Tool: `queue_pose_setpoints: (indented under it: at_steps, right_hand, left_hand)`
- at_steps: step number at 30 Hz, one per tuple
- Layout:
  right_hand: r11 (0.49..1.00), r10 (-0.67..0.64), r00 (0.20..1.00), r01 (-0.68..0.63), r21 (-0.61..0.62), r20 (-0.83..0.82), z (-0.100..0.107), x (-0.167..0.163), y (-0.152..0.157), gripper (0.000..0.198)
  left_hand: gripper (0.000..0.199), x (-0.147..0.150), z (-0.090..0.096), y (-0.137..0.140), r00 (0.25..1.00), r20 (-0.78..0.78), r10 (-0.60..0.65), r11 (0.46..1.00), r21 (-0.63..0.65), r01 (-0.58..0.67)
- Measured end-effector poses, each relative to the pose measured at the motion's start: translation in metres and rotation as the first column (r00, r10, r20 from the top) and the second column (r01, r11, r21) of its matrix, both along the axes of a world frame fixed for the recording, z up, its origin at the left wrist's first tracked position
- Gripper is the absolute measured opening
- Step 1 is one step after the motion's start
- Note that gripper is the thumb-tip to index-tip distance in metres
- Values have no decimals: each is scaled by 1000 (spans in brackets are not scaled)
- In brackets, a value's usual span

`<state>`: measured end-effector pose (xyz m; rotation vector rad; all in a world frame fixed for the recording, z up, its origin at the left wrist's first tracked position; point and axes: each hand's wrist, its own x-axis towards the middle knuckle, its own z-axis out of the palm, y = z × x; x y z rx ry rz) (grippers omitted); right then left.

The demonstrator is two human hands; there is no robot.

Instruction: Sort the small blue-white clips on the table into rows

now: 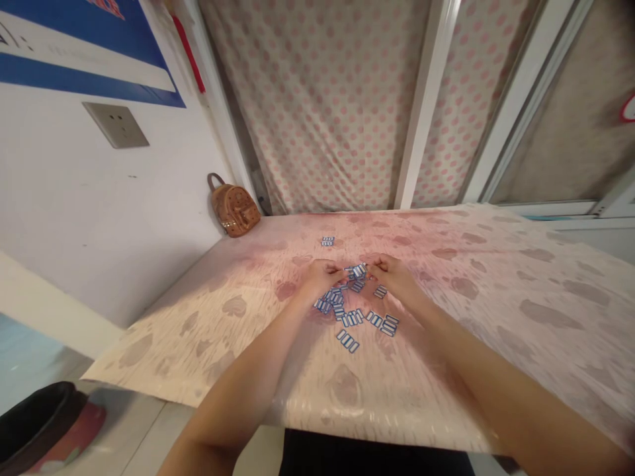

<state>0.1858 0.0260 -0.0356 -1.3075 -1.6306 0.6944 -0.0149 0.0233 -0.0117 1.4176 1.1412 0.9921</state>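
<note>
Small flat blue-and-white striped pieces [352,318] lie in a loose heap on the table, some overlapping. Just beyond the heap, one such striped piece [359,270] is up between my two hands. The fingers of my left hand [323,275] are closed in a pinch at its left side. At the other side, my right hand [393,274] pinches its edge with thumb and fingertips. A single piece [380,291] lies below my right hand. Farther back, a small set of pieces [327,241] sits apart from the heap. Their markings are too small to read.
A patterned plastic cloth [446,370] covers the table. At the back left corner a small brown backpack [237,209] leans by the wall. A polka-dot curtain [327,106] hangs behind the table. On the floor at left stands a dark-rimmed bin [54,430].
</note>
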Motion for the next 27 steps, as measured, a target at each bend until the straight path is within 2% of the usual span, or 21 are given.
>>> queue_pose_setpoints:
  at_steps: [8, 12, 17, 19, 23, 25, 27]
  right_hand:
    - [990, -83, 996, 85, 112, -17, 11, -7, -13, 14]
    - [991, -60, 998, 59, 121, 6, 17, -11, -19, 15]
    - [982, -144, 989, 138, 126, 44, 19, -7, -18, 14]
    - [981, -176, 980, 167, 103, 91, 19, 0, -13, 14]
    - [992, -123, 973, 123, 12, 196, 18, 19, -1, 11]
    - [994, -108, 972, 113, -9, 210, 18, 23, 2, 12]
    - [996, -82, 973, 87, -15, 215, 19, 23, 1, 12]
  left_hand:
    - [19, 4, 5, -7, 984, 144, -106, 990, -75, 118]
    - [20, 5, 7, -8, 978, 165, -126, 987, -73, 140]
    - [17, 3, 8, -8, 993, 60, -97, 993, -61, 101]
    - [19, 2, 8, -9, 989, -4, -146, 986, -85, 145]
    - [20, 1, 0, -11, 950, -127, -285, 945, -202, 257]
    - [19, 1, -5, -9, 944, -218, -248, 965, -138, 222]
    - [23, 2, -9, -6, 948, -291, -128, 988, 49, 148]
